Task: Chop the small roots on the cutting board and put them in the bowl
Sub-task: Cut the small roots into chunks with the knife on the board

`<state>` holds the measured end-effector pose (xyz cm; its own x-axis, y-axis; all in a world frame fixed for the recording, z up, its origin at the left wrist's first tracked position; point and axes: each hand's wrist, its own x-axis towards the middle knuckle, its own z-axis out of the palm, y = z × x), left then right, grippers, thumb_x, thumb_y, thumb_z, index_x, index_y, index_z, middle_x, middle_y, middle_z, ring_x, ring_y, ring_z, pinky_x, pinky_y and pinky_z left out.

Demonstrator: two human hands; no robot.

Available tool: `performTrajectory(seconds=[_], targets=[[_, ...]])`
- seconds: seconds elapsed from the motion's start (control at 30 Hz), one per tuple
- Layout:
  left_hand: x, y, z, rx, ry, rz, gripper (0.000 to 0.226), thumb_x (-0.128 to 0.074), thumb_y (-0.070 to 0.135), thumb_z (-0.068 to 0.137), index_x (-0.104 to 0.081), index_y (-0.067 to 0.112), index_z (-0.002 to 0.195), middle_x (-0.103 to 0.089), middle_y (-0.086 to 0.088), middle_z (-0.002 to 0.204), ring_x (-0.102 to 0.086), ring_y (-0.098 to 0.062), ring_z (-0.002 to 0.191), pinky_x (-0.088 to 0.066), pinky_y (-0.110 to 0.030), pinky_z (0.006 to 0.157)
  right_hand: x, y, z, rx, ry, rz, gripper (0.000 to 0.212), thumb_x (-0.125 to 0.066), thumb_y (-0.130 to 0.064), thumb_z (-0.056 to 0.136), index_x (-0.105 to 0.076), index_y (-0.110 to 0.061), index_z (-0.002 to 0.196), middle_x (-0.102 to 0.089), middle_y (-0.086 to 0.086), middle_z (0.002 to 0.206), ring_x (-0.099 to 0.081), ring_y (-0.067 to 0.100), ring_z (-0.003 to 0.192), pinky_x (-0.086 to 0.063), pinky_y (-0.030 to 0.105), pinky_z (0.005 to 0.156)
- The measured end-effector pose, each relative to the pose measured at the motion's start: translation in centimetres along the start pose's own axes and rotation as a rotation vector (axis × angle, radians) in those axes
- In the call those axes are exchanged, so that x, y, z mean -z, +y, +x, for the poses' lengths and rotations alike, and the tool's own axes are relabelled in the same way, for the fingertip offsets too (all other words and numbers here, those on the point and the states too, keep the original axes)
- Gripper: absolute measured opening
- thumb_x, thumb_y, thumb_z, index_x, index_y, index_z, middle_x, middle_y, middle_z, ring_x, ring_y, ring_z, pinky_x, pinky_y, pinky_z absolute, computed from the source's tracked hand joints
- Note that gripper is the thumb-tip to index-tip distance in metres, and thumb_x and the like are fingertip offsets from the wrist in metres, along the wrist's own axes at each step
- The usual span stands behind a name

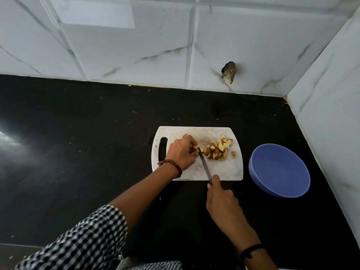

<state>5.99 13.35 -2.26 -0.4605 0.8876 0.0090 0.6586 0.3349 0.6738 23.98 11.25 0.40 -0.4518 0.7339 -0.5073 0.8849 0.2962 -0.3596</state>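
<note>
A white rectangular plastic cutting board with a slot handle at its left end lies just right of the middle of the frame, on a black speckled stone countertop. On the upper right part of the board sits a loose pile of chopped brown-skinned, pale-fleshed root pieces, with one piece lying a little apart toward the board's right edge.

The left hand reaches in from the lower left and rests on the board. Its fingers are curled down over a small uncut root piece at the left edge of the pile, pinning it in place. A brown beaded bracelet circles that wrist, and a black-and-white checked sleeve covers the arm in the lower left corner.

The right hand comes up from the bottom of the frame, below the board's near edge, and is closed around the handle of a slim steel knife; the handle itself is hidden in the grip. The blade slants up and to the left across the board, with its tip at the root piece beside the left fingers. A black cord is tied around the right wrist.

A round blue plastic bowl stands on the countertop just to the right of the board, not touching it.

White marble-patterned wall tiles fill the top of the frame and the right side, and one tile above the board has a dark broken hole.
</note>
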Motion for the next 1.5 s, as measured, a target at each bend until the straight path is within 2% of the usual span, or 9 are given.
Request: performTrajectory(seconds=[0.1, 0.17, 0.43, 0.63, 0.87, 1.07, 1.27, 1.4, 1.5], targets=[[0.1, 0.2, 0.1, 0.047, 0.015, -0.018, 0.025, -0.072, 0.016, 0.081, -0.061, 0.016, 0.104, -0.063, 0.003, 0.093, -0.06, -0.009, 0.082, -0.05, -0.017, 0.071, -0.2, 0.4, -0.6, -0.004, 0.008, 0.013, 0.022, -0.033, -0.037, 0.106, -0.03, -0.029, 0.126, -0.058, 0.006, 0.099, -0.063, 0.017, 0.086, -0.057, 0.041, 0.08], [0.2, 0.4, 0.1, 0.039, 0.013, 0.008, 0.022, -0.073, 0.016, 0.081, -0.064, 0.016, 0.101, -0.064, 0.001, 0.093, -0.061, -0.01, 0.083, -0.054, -0.021, 0.075, 0.0, 0.7, -1.0, 0.001, 0.003, 0.036, 0.019, -0.033, -0.037, 0.106, -0.033, -0.029, 0.123, -0.058, 0.005, 0.098, -0.062, 0.017, 0.085, -0.057, 0.04, 0.079], [0.7, 0.1, -0.3, 0.016, -0.051, -0.081, 0.02, -0.075, 0.015, 0.08, -0.069, 0.014, 0.099, -0.067, 0.001, 0.095, -0.063, -0.009, 0.087, -0.052, -0.017, 0.08, -0.5, 0.2, -0.9, 0.044, 0.134, 0.133, 0.018, -0.033, -0.039, 0.106, -0.037, -0.026, 0.118, -0.059, -0.001, 0.086, -0.062, 0.011, 0.073, -0.055, 0.028, 0.062], [1.6, -0.1, -1.2, 0.064, -0.112, -0.162, 0.026, -0.078, 0.02, 0.077, -0.071, 0.014, 0.101, -0.067, 0.005, 0.092, -0.061, -0.001, 0.081, -0.045, -0.004, 0.063, -0.4, -0.1, -0.5, 0.027, 0.226, 0.192, 0.021, -0.032, -0.038, 0.106, -0.037, -0.024, 0.122, -0.06, -0.002, 0.082, -0.063, 0.01, 0.068, -0.05, 0.024, 0.055], [1.9, -1.0, -1.9, 0.136, -0.055, -0.154, 0.028, -0.083, 0.024, 0.07, -0.07, 0.016, 0.093, -0.067, 0.008, 0.083, -0.061, 0.001, 0.077, -0.05, -0.013, 0.072, -1.0, -1.0, -0.2, 0.118, 0.154, 0.161, 0.021, -0.033, -0.04, 0.106, -0.037, -0.027, 0.122, -0.061, -0.002, 0.082, -0.063, 0.01, 0.069, -0.052, 0.024, 0.057], [2.0, -1.3, -1.9, 0.149, -0.104, -0.169, 0.028, -0.076, 0.013, 0.078, -0.07, 0.01, 0.105, -0.071, 0.0, 0.097, -0.061, 0.002, 0.08, -0.045, 0.0, 0.067, -0.5, 0.0, 0.5, 0.026, 0.179, 0.206, 0.022, -0.034, -0.039, 0.106, -0.041, -0.024, 0.12, -0.061, -0.002, 0.085, -0.065, 0.01, 0.07, -0.054, 0.024, 0.058], [1.5, -0.5, -1.7, 0.109, -0.079, -0.172, 0.023, -0.073, 0.019, 0.082, -0.073, 0.016, 0.105, -0.073, 0.004, 0.097, -0.064, 0.001, 0.085, -0.049, -0.012, 0.085, 0.1, -0.2, 0.9, 0.053, 0.171, 0.321, 0.021, -0.036, -0.041, 0.105, -0.044, -0.026, 0.117, -0.06, 0.0, 0.085, -0.063, 0.01, 0.07, -0.048, 0.023, 0.055], [0.9, 0.2, -1.4, 0.106, -0.015, -0.176, 0.017, -0.074, 0.017, 0.081, -0.076, 0.016, 0.098, -0.074, 0.006, 0.092, -0.061, 0.004, 0.077, -0.047, -0.004, 0.077, 0.6, -1.0, 1.0, 0.082, 0.146, 0.383, 0.018, -0.036, -0.04, 0.106, -0.045, -0.024, 0.108, -0.059, 0.0, 0.083, -0.059, 0.008, 0.067, -0.041, 0.02, 0.05], [0.7, 0.4, -1.1, 0.128, 0.0, -0.157, 0.016, -0.072, 0.013, 0.083, -0.075, 0.015, 0.098, -0.074, 0.004, 0.092, -0.063, 0.0, 0.082, -0.046, -0.006, 0.078, 0.8, -1.5, 1.3, 0.083, 0.126, 0.395, 0.019, -0.035, -0.041, 0.106, -0.045, -0.025, 0.108, -0.059, 0.0, 0.083, -0.058, 0.007, 0.065, -0.041, 0.018, 0.049]])
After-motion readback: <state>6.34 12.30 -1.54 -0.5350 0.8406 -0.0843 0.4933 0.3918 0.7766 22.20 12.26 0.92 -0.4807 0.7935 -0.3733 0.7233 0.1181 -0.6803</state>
